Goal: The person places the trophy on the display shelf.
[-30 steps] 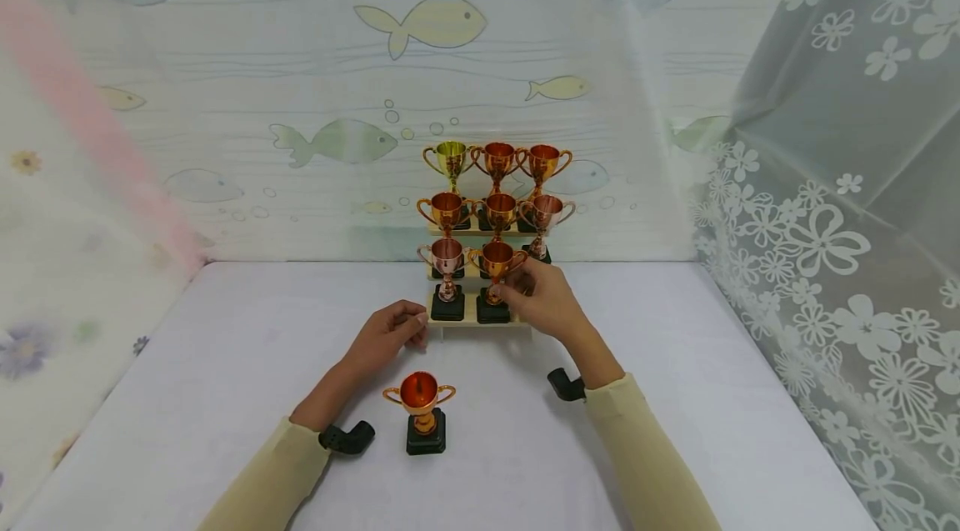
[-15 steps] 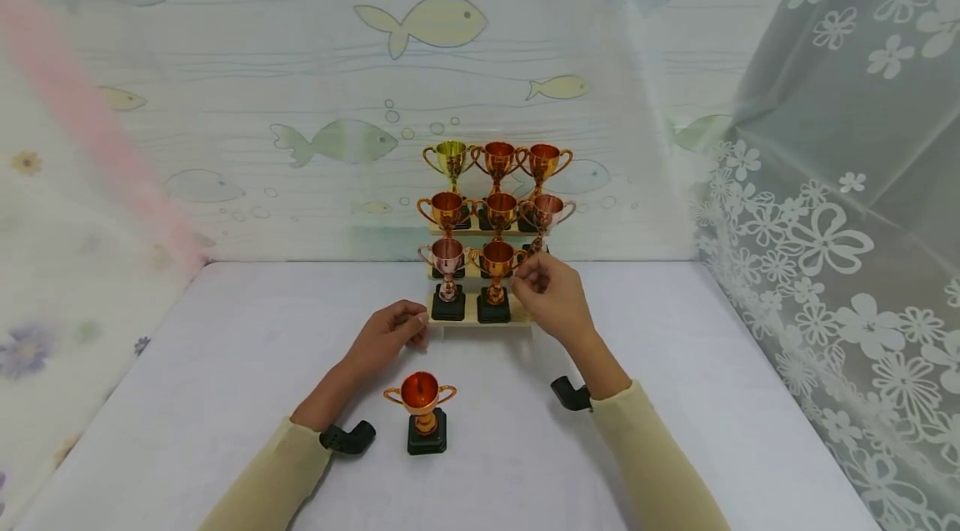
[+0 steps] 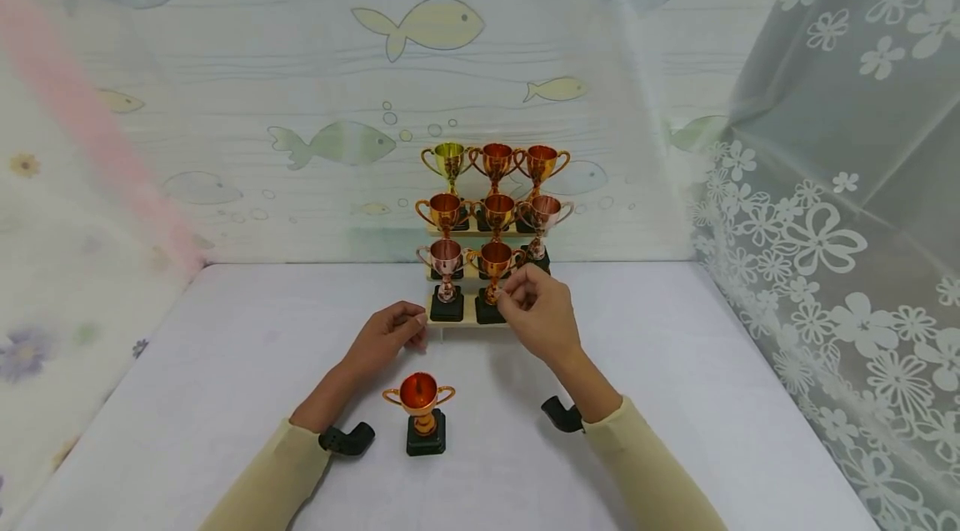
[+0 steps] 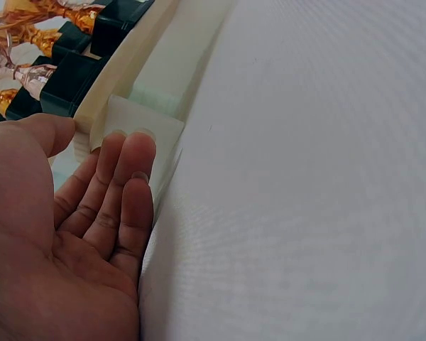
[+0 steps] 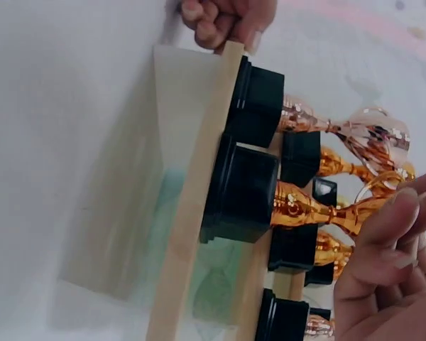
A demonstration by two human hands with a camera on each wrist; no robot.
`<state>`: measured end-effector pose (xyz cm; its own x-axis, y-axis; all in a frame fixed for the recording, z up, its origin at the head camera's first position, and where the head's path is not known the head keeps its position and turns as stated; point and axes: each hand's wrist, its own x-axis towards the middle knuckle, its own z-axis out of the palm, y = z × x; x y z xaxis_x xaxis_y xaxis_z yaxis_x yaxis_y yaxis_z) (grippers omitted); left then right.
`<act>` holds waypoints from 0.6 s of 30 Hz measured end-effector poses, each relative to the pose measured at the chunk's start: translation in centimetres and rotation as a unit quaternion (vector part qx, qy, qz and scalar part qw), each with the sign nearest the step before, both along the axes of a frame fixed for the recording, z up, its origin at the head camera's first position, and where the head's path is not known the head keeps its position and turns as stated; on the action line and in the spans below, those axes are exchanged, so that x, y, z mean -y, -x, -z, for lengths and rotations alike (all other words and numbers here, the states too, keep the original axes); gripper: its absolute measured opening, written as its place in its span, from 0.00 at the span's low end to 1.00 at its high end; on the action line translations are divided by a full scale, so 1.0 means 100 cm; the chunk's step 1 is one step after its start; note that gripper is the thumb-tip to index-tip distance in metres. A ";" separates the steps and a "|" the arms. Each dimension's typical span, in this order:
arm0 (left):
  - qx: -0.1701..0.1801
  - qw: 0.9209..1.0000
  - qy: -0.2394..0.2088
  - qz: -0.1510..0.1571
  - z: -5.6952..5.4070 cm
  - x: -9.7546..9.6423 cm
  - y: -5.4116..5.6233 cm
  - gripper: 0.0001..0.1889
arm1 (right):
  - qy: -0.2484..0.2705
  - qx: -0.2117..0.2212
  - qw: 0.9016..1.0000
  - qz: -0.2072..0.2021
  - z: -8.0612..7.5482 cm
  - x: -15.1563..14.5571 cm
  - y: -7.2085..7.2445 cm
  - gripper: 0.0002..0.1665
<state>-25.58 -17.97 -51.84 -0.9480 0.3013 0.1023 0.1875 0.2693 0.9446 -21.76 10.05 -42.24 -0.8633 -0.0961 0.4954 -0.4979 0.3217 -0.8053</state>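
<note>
Small trophy cups with black bases fill a stepped display stand (image 3: pixel 470 310) of pale wood and clear plastic. My left hand (image 3: pixel 390 326) grips the stand's front left corner, its thumb (image 4: pixel 53 133) at the wooden edge and its fingers beside the clear support. At the stand's right front, my right hand (image 3: pixel 542 308) has loosely bent fingers, with nothing visible between them. Its fingertips overlap the gold trophy (image 3: pixel 496 261) of the front step, which stands upright beside a rose-coloured trophy (image 3: pixel 446 257). An orange-gold trophy (image 3: pixel 424 418) stands on the table in front of my left hand.
Two upper steps carry several gold and rose trophies, including a yellow-gold trophy (image 3: pixel 450 160) at the top left. A white cloth covers the table (image 3: pixel 262 348). Behind rises a fish-print curtain (image 3: pixel 330 97), with a lace curtain (image 3: pixel 840 264) on the right.
My right hand draws back from the front gold trophy, then comes lower and to the left, across its right side. My left hand stays at the stand's corner.
</note>
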 end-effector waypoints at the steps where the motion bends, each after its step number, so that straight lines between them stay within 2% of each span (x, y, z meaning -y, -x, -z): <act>1: -0.001 1.000 0.001 -0.001 0.000 0.000 -0.001 0.16 | -0.004 -0.004 1.000 -0.011 0.001 0.001 0.000 0.04; 6: -0.003 1.000 0.011 -0.001 -0.003 -0.001 -0.002 0.16 | -0.036 -0.027 0.994 -0.100 0.004 0.005 -0.002 0.05; 10: 0.000 1.000 0.018 -0.008 -0.005 -0.002 -0.004 0.15 | -0.081 -0.018 0.979 -0.183 0.006 0.008 -0.005 0.05; 13: 0.000 1.000 0.020 -0.009 -0.005 -0.001 -0.005 0.15 | -0.127 -0.005 0.961 -0.246 0.007 0.011 -0.007 0.04; 18: -0.007 1.000 0.016 -0.003 -0.005 -0.001 -0.006 0.16 | -0.210 0.003 0.913 -0.349 0.012 0.016 -0.007 0.07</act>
